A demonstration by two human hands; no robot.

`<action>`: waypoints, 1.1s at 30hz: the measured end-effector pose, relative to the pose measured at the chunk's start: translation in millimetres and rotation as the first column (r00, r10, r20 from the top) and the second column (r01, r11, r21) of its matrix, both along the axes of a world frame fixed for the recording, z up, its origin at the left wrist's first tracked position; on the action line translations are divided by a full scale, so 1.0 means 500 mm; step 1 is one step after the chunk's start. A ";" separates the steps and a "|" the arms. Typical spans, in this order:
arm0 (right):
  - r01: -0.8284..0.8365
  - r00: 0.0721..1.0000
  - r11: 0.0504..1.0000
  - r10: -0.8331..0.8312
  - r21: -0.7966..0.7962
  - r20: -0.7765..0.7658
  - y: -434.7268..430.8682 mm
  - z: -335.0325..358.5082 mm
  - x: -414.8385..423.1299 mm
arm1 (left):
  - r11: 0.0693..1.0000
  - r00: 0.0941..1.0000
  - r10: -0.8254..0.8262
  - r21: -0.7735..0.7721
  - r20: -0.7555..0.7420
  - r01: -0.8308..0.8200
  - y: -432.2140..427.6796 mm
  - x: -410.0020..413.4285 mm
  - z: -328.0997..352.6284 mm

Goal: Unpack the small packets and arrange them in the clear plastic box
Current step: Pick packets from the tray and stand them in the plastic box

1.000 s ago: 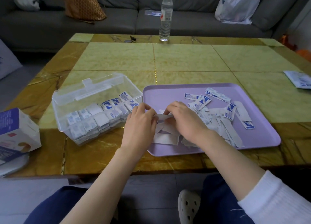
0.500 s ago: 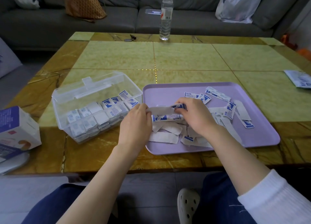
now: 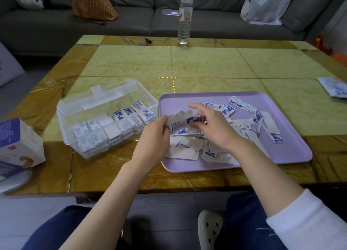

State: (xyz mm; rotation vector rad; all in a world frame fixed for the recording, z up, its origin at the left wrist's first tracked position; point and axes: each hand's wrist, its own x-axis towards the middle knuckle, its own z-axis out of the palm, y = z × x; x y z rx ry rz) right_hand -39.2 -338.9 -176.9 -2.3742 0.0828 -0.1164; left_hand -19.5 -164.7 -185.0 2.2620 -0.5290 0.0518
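A clear plastic box point(image 3: 90, 107) stands on the table's left with its lid open and rows of small blue-and-white packets point(image 3: 120, 126) inside. To its right a lilac tray point(image 3: 293, 152) holds a loose heap of packets point(image 3: 242, 118) and torn white wrappers point(image 3: 184, 152). Above the tray's left part, my left hand point(image 3: 154, 135) and my right hand point(image 3: 210, 126) both grip a strip of blue-and-white packets point(image 3: 183, 124), one at each end. The strip hangs bent between them.
A white and purple carton point(image 3: 16, 142) lies at the table's left edge. A water bottle point(image 3: 185, 17) and keys point(image 3: 144, 42) stand at the far edge, with a grey sofa behind. A printed packet point(image 3: 335, 86) lies at the right edge.
Both hands have lifted out of the heap on the tray, raising a strip of packets held between them. The box and tray have not moved.
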 end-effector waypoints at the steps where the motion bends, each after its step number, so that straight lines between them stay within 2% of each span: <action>1: -0.020 1.000 1.000 0.020 -0.010 0.000 -0.001 0.000 -0.001 | 1.000 1.000 -0.027 0.000 0.001 0.027 0.001 -0.001 0.000; 4: -0.093 0.996 0.995 0.093 -0.047 0.004 -0.001 0.000 -0.004 | 0.996 0.996 -0.086 0.020 -0.033 0.087 0.002 -0.005 0.005; 7: -0.083 0.996 0.980 0.088 -0.180 0.016 0.008 0.002 -0.009 | 0.988 0.995 -0.085 0.127 -0.046 0.090 -0.001 -0.016 0.006; 11: -0.079 0.994 0.914 0.104 -0.398 0.041 0.032 0.010 -0.021 | 0.979 0.974 -0.085 0.200 0.210 0.042 -0.003 -0.023 -0.003; 14: -0.108 0.988 0.833 0.149 -0.543 0.033 0.045 0.000 -0.027 | 0.872 0.944 -0.151 0.489 0.295 -0.014 -0.003 -0.022 -0.027; 16: -0.146 0.988 0.854 0.153 -0.500 -0.027 0.052 -0.016 -0.028 | 0.774 0.930 -0.195 0.631 0.312 -0.049 0.000 -0.024 -0.038; 18: -0.168 0.986 0.904 0.150 -0.393 -0.077 0.058 -0.030 -0.031 | 0.782 0.906 -0.204 0.618 0.371 -0.077 -0.002 -0.022 -0.044; 22: -0.179 0.981 0.936 0.147 -0.303 -0.127 0.066 -0.048 -0.034 | 0.765 0.929 -0.208 0.643 0.306 -0.041 -0.005 -0.025 -0.049; 26: -0.103 0.994 0.970 0.095 -0.221 -0.047 0.073 -0.048 -0.035 | 0.789 0.917 -0.204 0.612 0.343 -0.053 -0.006 -0.023 -0.052; 29: -0.083 0.996 0.979 0.079 -0.187 -0.030 0.082 -0.047 -0.039 | 0.767 0.932 -0.248 0.641 0.265 0.022 -0.009 -0.030 -0.050; 33: -0.101 0.995 0.971 0.103 -0.219 -0.003 0.091 -0.062 -0.041 | 0.759 0.943 -0.222 0.651 0.248 0.007 -0.009 -0.030 -0.052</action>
